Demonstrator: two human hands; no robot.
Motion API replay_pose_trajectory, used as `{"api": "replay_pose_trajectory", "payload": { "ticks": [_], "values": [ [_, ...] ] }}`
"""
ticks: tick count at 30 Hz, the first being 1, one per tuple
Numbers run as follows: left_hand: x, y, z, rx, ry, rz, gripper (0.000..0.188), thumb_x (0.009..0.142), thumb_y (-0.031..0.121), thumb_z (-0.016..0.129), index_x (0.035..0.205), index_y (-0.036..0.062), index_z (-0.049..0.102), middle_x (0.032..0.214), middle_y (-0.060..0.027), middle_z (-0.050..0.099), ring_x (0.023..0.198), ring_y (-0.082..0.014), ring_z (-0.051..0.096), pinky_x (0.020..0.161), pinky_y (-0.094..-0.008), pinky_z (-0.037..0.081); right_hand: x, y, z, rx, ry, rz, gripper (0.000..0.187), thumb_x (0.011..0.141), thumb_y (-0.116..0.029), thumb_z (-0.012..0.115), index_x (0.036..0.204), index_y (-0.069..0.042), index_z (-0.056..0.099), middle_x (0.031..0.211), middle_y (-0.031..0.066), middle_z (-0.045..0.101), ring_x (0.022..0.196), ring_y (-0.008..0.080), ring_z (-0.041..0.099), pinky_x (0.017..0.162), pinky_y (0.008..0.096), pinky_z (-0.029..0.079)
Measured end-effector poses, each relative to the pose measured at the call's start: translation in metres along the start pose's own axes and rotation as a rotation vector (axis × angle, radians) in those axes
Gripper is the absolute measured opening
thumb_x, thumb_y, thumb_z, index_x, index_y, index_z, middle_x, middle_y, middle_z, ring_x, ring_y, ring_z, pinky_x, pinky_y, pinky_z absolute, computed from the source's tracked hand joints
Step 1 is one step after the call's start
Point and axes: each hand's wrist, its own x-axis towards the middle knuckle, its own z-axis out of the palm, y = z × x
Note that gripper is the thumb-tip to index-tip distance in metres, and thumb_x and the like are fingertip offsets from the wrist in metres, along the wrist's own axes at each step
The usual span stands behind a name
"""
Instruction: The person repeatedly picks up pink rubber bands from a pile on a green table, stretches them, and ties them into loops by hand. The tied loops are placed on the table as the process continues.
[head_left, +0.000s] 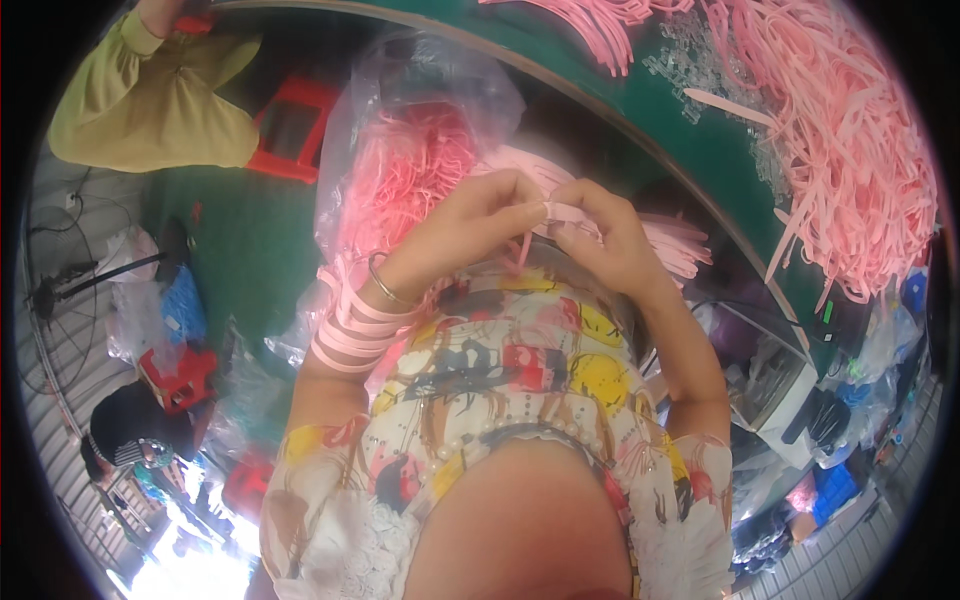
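Note:
My left hand [478,228] and my right hand [600,238] meet in front of my chest, both pinching a thin pink elastic strap [562,212] between fingertips. Several finished pink strap loops [352,325] hang around my left wrist beside a metal bangle [385,285]. A clear plastic bag of pink straps [410,160] lies in my lap just beyond my hands. More pink straps [680,245] lie under my right hand.
A green table [700,150] curves across the top right, heaped with pink straps [850,150] and small clear plastic pieces [700,60]. A person in yellow-green sits at upper left by a red stool [295,125]. Another person's head [125,435] is at lower left. Bags crowd the right.

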Motion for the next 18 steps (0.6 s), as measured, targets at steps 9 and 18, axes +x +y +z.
{"api": "replay_pose_trajectory", "payload": {
  "ticks": [9,18],
  "values": [
    [0.002,-0.050,-0.020,0.148,0.174,0.427,0.019,0.094,0.017,0.056,0.106,0.0029,0.059,0.090,-0.0007,0.057,0.078,-0.0087,0.056,0.073,-0.0279,0.048,0.002,-0.043,-0.039,0.331,0.124,0.193,0.019,0.081,-0.010,0.068,0.096,0.002,0.065,0.079,0.0019,0.062,0.073,0.0075,0.056,0.068,0.0232,0.045],
    [0.048,-0.088,-0.006,-1.208,0.103,-0.015,0.034,0.095,0.024,0.053,0.120,0.0006,0.054,0.118,-0.0154,0.058,0.107,-0.0287,0.056,0.100,-0.0418,0.043,-0.035,-0.096,-0.047,0.491,0.329,0.173,0.037,0.091,-0.026,0.056,0.101,0.010,0.058,0.056,0.0007,0.048,0.047,0.0074,0.038,0.049,0.0259,0.035]
  ]
}}
